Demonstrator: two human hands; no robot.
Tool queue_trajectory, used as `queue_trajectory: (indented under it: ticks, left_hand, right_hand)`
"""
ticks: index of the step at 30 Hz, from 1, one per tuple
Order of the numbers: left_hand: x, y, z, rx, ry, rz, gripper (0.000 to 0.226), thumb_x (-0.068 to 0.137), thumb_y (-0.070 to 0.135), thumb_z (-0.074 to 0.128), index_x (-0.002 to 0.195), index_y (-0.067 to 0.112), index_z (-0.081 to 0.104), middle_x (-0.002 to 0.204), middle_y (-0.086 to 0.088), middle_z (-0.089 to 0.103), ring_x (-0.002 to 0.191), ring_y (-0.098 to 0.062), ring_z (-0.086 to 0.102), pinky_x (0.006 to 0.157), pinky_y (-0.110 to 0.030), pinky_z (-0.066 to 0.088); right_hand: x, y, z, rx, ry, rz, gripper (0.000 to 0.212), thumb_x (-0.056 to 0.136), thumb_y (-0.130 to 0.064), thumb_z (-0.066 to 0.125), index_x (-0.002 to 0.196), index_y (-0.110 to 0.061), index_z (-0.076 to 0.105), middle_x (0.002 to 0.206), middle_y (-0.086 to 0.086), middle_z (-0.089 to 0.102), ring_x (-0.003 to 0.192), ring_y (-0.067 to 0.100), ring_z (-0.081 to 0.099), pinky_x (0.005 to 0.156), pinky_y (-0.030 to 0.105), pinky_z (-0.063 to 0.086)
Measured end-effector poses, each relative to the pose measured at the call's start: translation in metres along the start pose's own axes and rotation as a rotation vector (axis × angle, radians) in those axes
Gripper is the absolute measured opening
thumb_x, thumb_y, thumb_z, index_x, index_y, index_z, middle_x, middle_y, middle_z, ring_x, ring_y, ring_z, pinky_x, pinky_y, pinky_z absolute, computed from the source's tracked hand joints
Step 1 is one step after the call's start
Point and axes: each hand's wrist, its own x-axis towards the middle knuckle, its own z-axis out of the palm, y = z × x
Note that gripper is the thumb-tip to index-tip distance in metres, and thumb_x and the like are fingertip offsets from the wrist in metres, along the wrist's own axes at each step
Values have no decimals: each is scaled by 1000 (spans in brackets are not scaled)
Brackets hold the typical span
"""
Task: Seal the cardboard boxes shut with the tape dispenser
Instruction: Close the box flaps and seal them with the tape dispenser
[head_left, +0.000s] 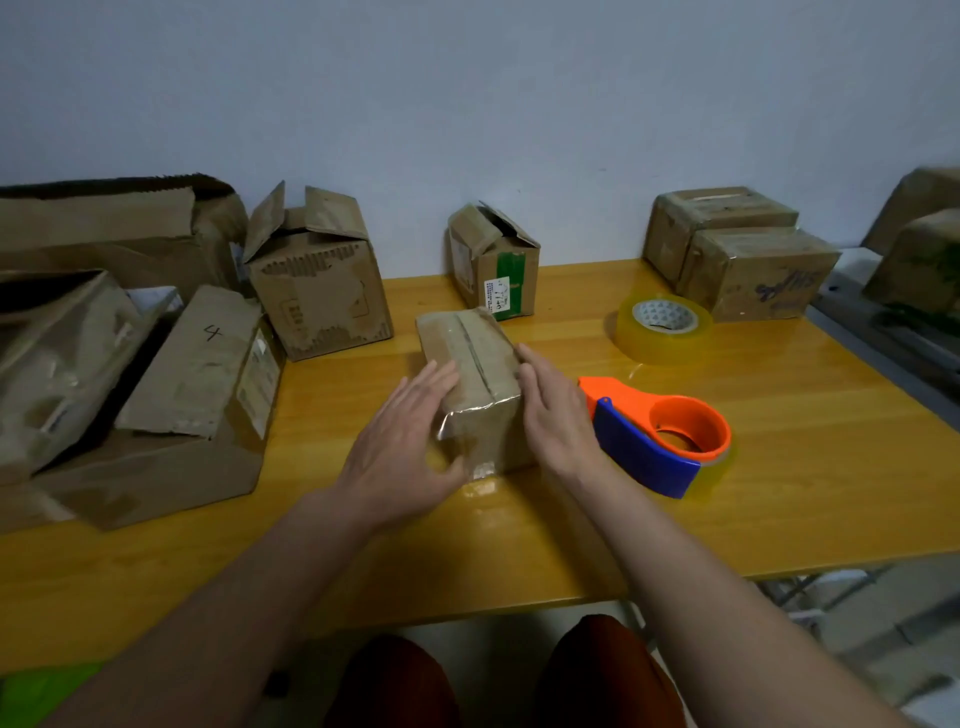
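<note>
Nearest, two bare forearms reach over the front edge of the yellow desk (519, 540); the left hand (400, 441) lies flat with straight fingers against the near-left corner of a small taped box (475, 384); the right hand (553, 410) rests with straight fingers along that box's right side; neither grips it. Clear tape shines on the box's near end and runs over the seam on top. Just right of the right hand lies the orange and blue tape dispenser (660, 441), on its side on the desk; beyond it sits a loose roll of clear tape (664, 328). At left a large open carton (150, 467) holds smaller boxes; farther back, against the wall, stand an open torn box (317, 286), a small box with a green stripe (493, 265), and two closed boxes (737, 254) at right.
</note>
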Motion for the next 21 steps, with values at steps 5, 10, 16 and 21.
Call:
queue_trajectory:
  ticks: [5, 10, 16, 21]
  left_hand:
    - [-1, -7, 1, -48, 6, 36, 92, 65, 4, 61, 150, 18, 28, 155, 13, 19, 146, -4, 6, 117, -31, 18]
    - [3, -12, 13, -97, 68, 30, 94, 60, -14, 50, 148, 17, 33, 155, 11, 25, 147, -7, 8, 118, -34, 20]
    - [11, -15, 5, -16, 99, 82, 63, 81, -2, 63, 139, 17, 48, 144, 3, 47, 140, -21, 35, 116, -51, 20]
    - [23, -15, -9, 200, 195, 164, 44, 73, 32, 80, 115, 20, 69, 115, 1, 67, 108, -26, 59, 111, -64, 15]
  right_hand:
    - [32, 2, 26, 418, 176, 248, 49, 104, -38, 25, 123, -15, 64, 124, 7, 64, 114, 15, 56, 90, 17, 37]
    - [28, 18, 47, 557, 368, 198, 78, 88, -66, 18, 119, -14, 67, 112, 6, 71, 108, 19, 64, 97, 42, 48]
    - [30, 39, 34, 477, 44, 153, 80, 87, -72, 19, 131, -18, 58, 126, 3, 64, 122, 15, 55, 108, 44, 39]
    - [27, 33, 16, 433, 107, 297, 86, 82, -74, 17, 148, -22, 33, 153, -1, 34, 140, 11, 30, 119, 40, 20]
